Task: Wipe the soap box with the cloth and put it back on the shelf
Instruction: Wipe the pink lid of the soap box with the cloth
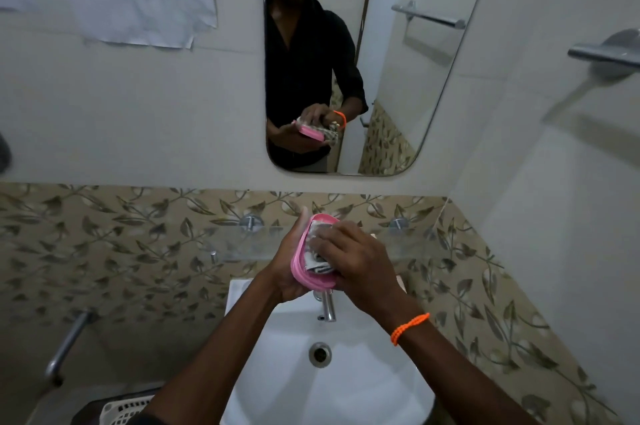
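Observed over a white washbasin [363, 386]: the pink soap box [298, 268] is held up on its edge above the tap [328, 307], in front of the glass shelf [242, 244] and not resting on it. The left hand [285, 270] cups the box from behind and below, thumb raised along its far rim; its grip is closed round the box. The right hand [349, 262] lies across the open face of the box, fingers bent over a crumpled grey-white cloth [320, 256]; its grip holds the cloth against the box interior. Whether the box contains anything besides the cloth cannot be told, since hand and cloth cover the inside. An orange beaded band [410, 327] circles the right wrist.

The basin holds no visible contents; its drain [320, 354] is uncovered. A white perforated basket [124, 409] sits at the lower left edge, contents not discernible. The mirror [408, 61] above reflects the person holding the box and cloth. A metal towel rail [602, 52] is fixed to the right wall.
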